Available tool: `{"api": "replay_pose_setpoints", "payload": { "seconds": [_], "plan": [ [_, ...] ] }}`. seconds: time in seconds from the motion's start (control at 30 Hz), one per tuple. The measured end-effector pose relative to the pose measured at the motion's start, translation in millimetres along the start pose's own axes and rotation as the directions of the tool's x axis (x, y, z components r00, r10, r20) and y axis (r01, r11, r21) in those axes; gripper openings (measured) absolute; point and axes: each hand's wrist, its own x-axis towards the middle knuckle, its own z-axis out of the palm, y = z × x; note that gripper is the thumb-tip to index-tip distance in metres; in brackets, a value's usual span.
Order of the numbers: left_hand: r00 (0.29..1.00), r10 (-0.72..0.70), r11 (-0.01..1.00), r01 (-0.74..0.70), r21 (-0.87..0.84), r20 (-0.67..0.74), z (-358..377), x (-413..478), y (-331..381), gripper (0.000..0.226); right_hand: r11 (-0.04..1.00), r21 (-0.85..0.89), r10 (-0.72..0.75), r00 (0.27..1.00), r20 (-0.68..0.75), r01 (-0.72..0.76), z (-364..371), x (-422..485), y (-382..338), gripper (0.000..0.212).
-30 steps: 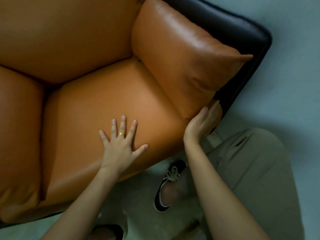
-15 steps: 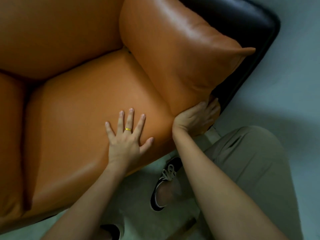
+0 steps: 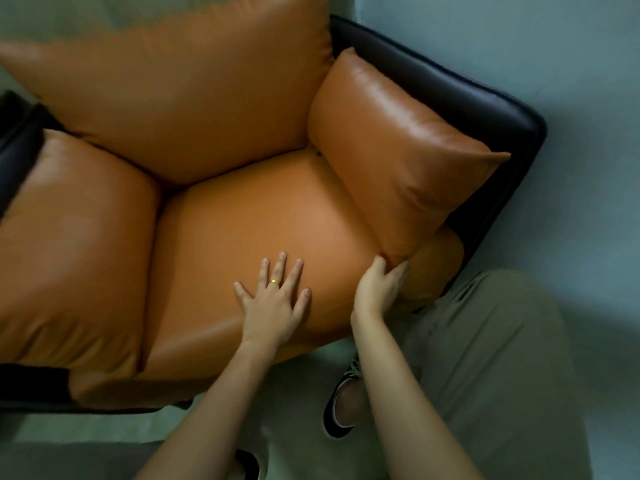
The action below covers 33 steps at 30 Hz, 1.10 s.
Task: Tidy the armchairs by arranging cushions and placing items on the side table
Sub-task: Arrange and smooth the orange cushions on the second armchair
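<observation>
head | worn, steeply downward | close over armchair (image 3: pixel 242 237) | single view

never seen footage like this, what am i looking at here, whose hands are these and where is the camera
No machine here: a person works with bare hands, and every picture comes from one wide-angle camera worn on their head, looking down. Below is an orange armchair with a black frame. The left hand, wearing a gold ring, lies flat and spread on the seat cushion. The right hand grips the lower front corner of the side cushion nearest it. The person's trouser leg and shoe show at the bottom.
</observation>
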Motion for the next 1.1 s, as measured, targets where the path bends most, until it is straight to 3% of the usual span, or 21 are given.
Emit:
{"api": "replay_pose_setpoints", "payload": {
  "seconds": [0.1, 0.2, 0.3, 0.37, 0.5, 0.6, 0.73, 0.9, 1.0, 1.1],
  "plan": [
    [0.994, -0.107, 0.992, 0.107, -0.065, -0.006, -5.3, -17.1, -30.9, 0.058, 0.991, -0.114, -0.043, 0.982, 0.185, 0.065, 2.3, -50.3, 1.2, 0.071],
    [0.978, -0.209, 0.974, 0.209, -0.088, 0.003, -11.9, -34.9, -66.1, 0.057, 0.927, -0.264, -0.128, 0.887, 0.444, 0.266, 15.2, -74.3, 9.4, 0.068],
    [0.964, -0.265, 0.959, 0.266, -0.100, 0.020, -19.8, -46.9, -96.8, 0.059, 0.677, -0.473, -0.169, 0.745, 0.645, 0.563, 29.6, -82.7, 13.3, 0.063],
    [0.959, -0.283, 0.954, 0.281, -0.109, 0.000, -22.5, -47.5, -112.5, 0.061, 0.491, -0.545, -0.161, 0.686, 0.709, 0.679, 42.2, -75.7, 15.2, 0.062],
    [0.961, -0.271, 0.957, 0.263, -0.127, -0.052, -19.1, -32.6, -137.4, 0.061, 0.186, -0.538, -0.231, 0.569, 0.789, 0.822, 72.6, -72.4, 20.1, 0.063],
    [0.956, -0.270, 0.958, 0.254, -0.134, -0.118, -12.0, -22.3, -145.6, 0.061, 0.052, -0.519, -0.289, 0.510, 0.810, 0.853, 93.6, -73.9, 28.6, 0.061],
    [0.926, -0.314, 0.948, 0.294, -0.124, -0.207, 0.8, -21.7, -148.8, 0.061, 0.063, -0.566, -0.441, 0.531, 0.724, 0.822, 105.6, -76.3, 45.4, 0.057],
    [0.915, -0.322, 0.945, 0.294, -0.144, -0.244, 15.5, -17.7, -150.2, 0.061, 0.120, -0.521, -0.589, 0.483, 0.648, 0.845, 109.0, -66.2, 67.2, 0.051],
    [0.921, -0.302, 0.949, 0.266, -0.169, -0.246, 21.3, -14.7, -153.3, 0.063, 0.105, -0.533, -0.621, 0.474, 0.624, 0.840, 112.7, -63.0, 72.0, 0.052],
    [0.939, -0.314, 0.943, 0.291, -0.162, -0.143, 14.7, -13.3, -155.0, 0.064, 0.082, -0.562, -0.557, 0.506, 0.659, 0.823, 115.1, -66.2, 65.6, 0.054]
  ]
}}
